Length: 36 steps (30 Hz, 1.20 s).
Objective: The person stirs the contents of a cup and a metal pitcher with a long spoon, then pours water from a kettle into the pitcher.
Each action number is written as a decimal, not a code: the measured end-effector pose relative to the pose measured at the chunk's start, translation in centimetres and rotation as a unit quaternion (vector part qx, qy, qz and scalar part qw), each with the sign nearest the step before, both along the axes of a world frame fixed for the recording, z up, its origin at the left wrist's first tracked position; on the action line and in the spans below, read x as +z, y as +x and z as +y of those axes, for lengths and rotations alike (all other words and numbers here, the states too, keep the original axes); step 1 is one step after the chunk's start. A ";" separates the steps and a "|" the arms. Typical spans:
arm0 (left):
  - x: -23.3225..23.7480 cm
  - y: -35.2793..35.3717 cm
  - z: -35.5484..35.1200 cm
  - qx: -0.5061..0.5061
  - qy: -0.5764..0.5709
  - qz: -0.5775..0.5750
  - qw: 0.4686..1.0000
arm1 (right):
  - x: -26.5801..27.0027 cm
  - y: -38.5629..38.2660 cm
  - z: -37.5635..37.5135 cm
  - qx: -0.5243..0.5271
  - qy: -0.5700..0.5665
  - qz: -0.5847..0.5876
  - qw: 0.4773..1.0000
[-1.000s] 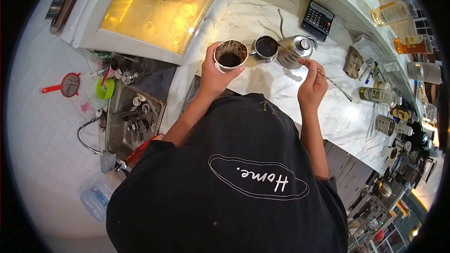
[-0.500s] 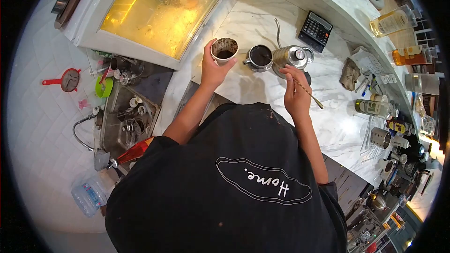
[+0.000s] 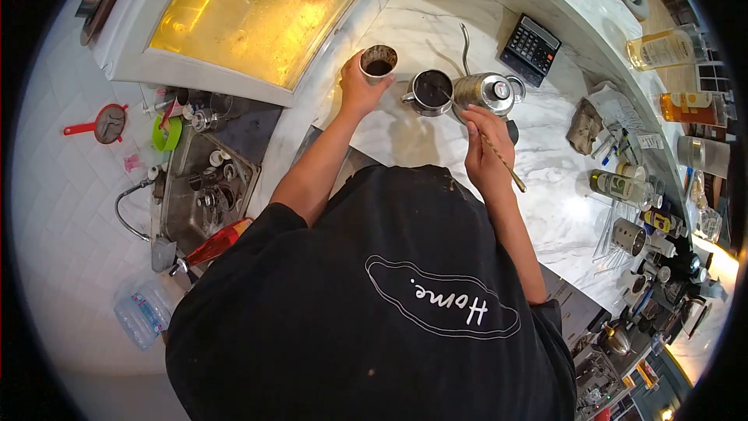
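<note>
A white marble desk (image 3: 436, 23) runs from near to far, with a yellow-lit glass display case (image 3: 257, 8) along its left side. On it stands a steel gooseneck kettle (image 3: 487, 92), with a small steel pitcher (image 3: 430, 92) just to its left. The left hand (image 3: 360, 95) is wrapped around a white paper cup of dark liquid (image 3: 379, 61), left of the pitcher. The right hand (image 3: 483, 152), just on the near side of the kettle, pinches a thin metal stick (image 3: 505, 165)

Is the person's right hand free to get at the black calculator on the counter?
Probably not directly: the right hand grips a thin stick, and the steel kettle stands between it and the calculator. Reaching over looks possible.
</note>
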<state>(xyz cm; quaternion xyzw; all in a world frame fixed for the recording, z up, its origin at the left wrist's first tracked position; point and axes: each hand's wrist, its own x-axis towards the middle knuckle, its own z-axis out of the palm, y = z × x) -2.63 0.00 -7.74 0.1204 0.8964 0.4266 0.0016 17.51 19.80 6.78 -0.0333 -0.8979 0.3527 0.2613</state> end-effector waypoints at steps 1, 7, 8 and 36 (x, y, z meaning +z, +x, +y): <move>0.7 0.3 0.0 0.021 -0.039 0.003 0.999 | -0.1 -0.1 0.2 -0.007 0.007 -0.002 1.000; 1.7 2.0 -1.5 0.060 0.013 -0.018 0.998 | -0.1 0.5 0.6 -0.018 -0.003 -0.001 1.000; 1.9 2.7 -1.9 0.073 0.010 0.011 0.997 | -0.1 0.5 0.5 -0.011 -0.010 -0.001 1.000; 4.5 5.5 1.5 -0.173 0.139 -0.193 0.956 | -0.4 -0.2 -0.5 -0.044 0.008 0.000 0.999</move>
